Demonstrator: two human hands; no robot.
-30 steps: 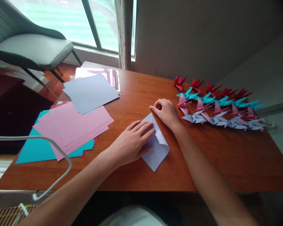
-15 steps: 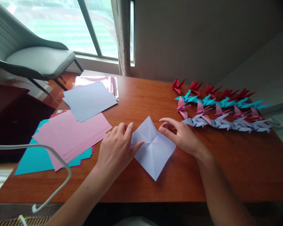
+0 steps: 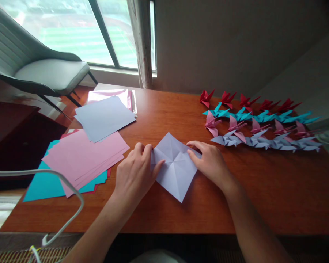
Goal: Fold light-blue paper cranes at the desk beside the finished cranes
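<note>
A lavender paper square [image 3: 175,166] with crossing creases lies unfolded as a diamond on the wooden desk [image 3: 235,204]. My left hand [image 3: 135,171] pinches its left corner, thumb on top and fingers curled at the edge. My right hand [image 3: 210,160] grips the right corner the same way. The paper bulges slightly at its centre between the two hands.
Stacks of pink sheets [image 3: 84,155], teal sheets [image 3: 41,184] and lavender sheets [image 3: 105,117] lie at the left. Rows of folded paper cranes [image 3: 257,122] in red, teal, pink and lavender fill the right. A grey chair [image 3: 44,69] stands by the window; a white cable [image 3: 63,182] loops at the near left.
The folded lavender paper was opened out flat into a diamond. Both hands then moved in from the sides and took hold of its left and right corners.
</note>
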